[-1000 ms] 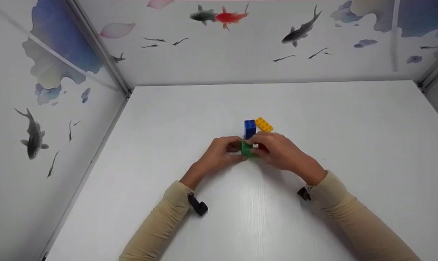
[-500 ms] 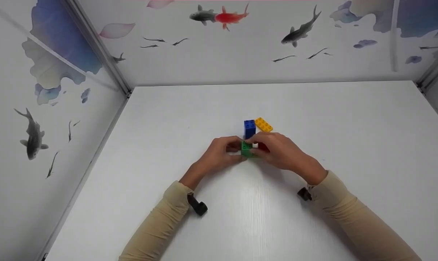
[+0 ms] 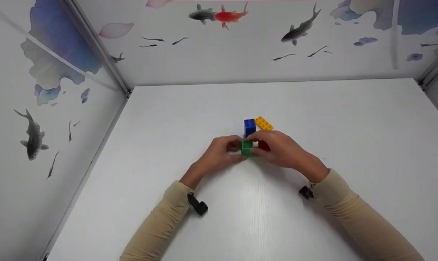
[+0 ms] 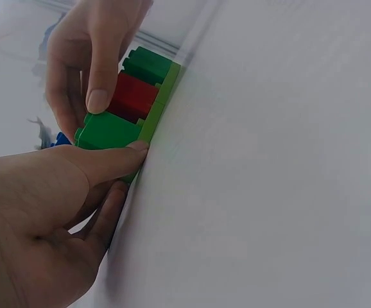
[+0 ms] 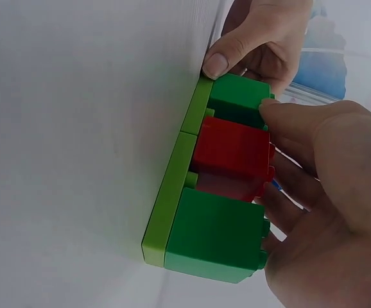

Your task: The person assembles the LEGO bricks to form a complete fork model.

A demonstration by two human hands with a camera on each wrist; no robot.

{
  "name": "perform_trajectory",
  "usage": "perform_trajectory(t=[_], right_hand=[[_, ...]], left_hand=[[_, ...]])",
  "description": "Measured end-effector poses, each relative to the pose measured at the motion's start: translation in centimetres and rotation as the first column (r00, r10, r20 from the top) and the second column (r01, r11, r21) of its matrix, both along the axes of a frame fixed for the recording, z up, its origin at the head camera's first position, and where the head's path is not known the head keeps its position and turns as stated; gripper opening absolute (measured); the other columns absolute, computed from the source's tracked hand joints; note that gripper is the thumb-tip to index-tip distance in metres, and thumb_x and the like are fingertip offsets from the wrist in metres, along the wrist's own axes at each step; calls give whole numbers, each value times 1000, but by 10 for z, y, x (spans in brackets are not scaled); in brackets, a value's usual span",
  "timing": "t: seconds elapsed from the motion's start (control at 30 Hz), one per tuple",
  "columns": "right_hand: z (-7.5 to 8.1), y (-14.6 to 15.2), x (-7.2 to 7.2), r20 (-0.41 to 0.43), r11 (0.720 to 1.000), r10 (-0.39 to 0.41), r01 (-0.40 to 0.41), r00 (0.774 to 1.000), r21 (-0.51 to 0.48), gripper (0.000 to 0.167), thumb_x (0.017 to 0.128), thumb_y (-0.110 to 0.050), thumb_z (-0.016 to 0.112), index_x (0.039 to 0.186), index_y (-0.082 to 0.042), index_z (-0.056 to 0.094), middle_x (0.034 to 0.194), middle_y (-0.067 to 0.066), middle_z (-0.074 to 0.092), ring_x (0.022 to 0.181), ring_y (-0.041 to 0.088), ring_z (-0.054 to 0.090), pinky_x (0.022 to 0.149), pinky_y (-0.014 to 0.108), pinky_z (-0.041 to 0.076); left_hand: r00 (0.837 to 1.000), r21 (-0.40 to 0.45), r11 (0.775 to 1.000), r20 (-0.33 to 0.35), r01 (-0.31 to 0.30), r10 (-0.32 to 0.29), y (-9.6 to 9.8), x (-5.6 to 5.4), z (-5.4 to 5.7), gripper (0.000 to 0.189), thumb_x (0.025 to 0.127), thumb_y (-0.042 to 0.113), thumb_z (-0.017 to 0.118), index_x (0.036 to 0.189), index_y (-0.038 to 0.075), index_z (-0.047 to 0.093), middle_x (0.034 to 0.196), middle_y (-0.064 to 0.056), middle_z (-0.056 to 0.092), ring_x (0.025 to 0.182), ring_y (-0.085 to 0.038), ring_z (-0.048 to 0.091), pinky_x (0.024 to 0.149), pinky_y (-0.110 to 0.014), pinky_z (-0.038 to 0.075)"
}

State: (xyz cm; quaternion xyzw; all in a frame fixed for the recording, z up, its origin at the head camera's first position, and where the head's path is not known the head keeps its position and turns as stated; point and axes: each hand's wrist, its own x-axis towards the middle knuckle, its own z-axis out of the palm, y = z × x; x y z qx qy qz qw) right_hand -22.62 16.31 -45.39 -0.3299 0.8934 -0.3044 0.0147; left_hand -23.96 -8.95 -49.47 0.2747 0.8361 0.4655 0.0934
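Note:
A row of toy building bricks stands on lime-green base plates (image 5: 169, 192): a green brick (image 3: 246, 148) at the left end, a red brick (image 5: 230, 154) in the middle and another green brick (image 5: 214, 231) at the right end. My left hand (image 3: 220, 150) grips the left end of the row, its thumb along the plate and the green brick's lower edge. From above, my right hand (image 3: 280, 149) pinches that same left green brick by its top, thumb on the near side. Its palm covers the red and right green bricks in the head view.
Just behind the row stands a blue brick stack (image 3: 250, 127), with a yellow brick (image 3: 264, 123) lying angled beside it. All sit on a white table (image 3: 190, 108) with fish-patterned walls (image 3: 240, 50) at its back and left.
Both hands stay at the left green brick. My right hand has shifted up very slightly, and a little more of the red brick shows under it.

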Motion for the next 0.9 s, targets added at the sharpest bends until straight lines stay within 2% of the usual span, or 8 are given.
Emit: perform_trajectory(t=[0.17,0.37,0.6,0.73,0.9], right_hand=[[5,5,-3,6,999,0,1,1000,-43,33,101,-24,79,131,-12,75,124,3,79,101,20,68,86,38,61],[9,12,-11,-19,991,-41,38,999,-125,31,101,-22,79,128,-7,76,125,11,79,111,31,72,96,52,63],[11,23,-23,-50,979,-135,125,990,-164,26,104,-22,75,127,-9,76,123,7,79,113,27,75,94,51,66],[10,29,-29,-34,967,-203,195,979,-164,26,104,-19,75,127,-7,75,124,9,78,115,31,73,95,53,65],[7,35,-35,26,957,-266,267,964,-110,31,103,-17,76,131,-6,73,127,12,76,119,34,70,100,54,63]], left_hand=[[1000,-5,1000,2,-2,2,0,0,0,31,96,15,84,125,15,75,125,-1,77,115,-13,75,103,-27,61],[1000,-6,1000,14,-8,8,0,-1,-1,31,95,16,85,125,16,75,124,1,77,114,-11,74,104,-28,61],[999,-18,1000,27,-23,24,0,-1,1,35,94,16,86,127,18,74,125,3,77,114,-12,75,105,-31,61],[999,-32,999,35,-31,32,0,0,1,35,95,17,86,128,19,74,126,4,76,114,-12,73,105,-30,61],[998,-44,998,46,-39,41,1,1,2,35,95,19,86,128,20,74,125,6,75,114,-10,72,105,-27,60]])
